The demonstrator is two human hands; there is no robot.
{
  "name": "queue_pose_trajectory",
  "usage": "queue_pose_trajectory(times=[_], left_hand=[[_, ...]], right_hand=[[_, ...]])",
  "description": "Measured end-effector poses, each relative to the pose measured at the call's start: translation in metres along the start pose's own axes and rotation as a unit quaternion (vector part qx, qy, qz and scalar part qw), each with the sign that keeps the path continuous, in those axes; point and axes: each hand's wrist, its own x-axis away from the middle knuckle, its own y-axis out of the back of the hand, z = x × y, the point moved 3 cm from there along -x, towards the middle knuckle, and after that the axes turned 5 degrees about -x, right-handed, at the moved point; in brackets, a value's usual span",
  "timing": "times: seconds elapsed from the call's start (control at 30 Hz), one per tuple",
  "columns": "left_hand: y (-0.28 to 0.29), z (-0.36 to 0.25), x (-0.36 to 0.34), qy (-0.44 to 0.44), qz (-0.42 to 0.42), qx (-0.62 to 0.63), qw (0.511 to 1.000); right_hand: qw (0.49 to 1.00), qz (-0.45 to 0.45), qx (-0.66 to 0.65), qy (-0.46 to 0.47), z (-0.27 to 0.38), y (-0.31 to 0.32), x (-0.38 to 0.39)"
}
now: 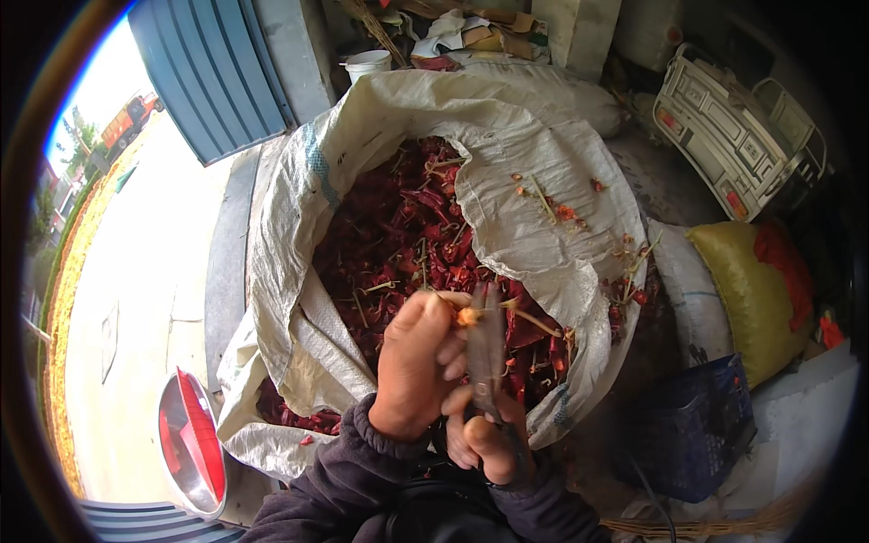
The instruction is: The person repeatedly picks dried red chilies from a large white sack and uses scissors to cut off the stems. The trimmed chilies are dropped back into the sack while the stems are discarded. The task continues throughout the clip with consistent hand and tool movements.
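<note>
left fingers (451, 351) partly hide an orange piece (468, 317) beside blurred shears (486, 357).

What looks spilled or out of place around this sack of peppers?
A pale stem and orange-red bits lie scattered on the folded right side of the white sack. More scraps lie near its right edge. They look stray because the dried red peppers are heaped in its opening.

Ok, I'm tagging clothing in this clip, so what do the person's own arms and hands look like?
The left sleeve and right sleeve are long, dark purplish grey, in plain, soft-looking fabric; the left one ends in a snug cuff. The left hand and right hand wear no gloves, and I can see no rings.
</note>
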Motion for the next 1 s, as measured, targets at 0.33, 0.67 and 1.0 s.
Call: queue_pose_trajectory(times=[0.33, 0.67, 1.0], left_hand=[[0.135, -0.077, -0.133, -0.278, -0.077, -0.763, 0.578], [0.131, -0.053, -0.18, -0.085, -0.013, -0.947, 0.309], [0.074, -0.073, -0.056, -0.006, 0.056, -0.497, 0.866]], right_hand=[[0.952, -0.058, -0.169, 0.25, 0.098, 0.029, -0.004], [0.877, -0.216, 0.059, 0.425, 0.109, 0.053, 0.022], [0.92, -0.148, 0.306, 0.196, 0.057, 0.021, 0.008]])
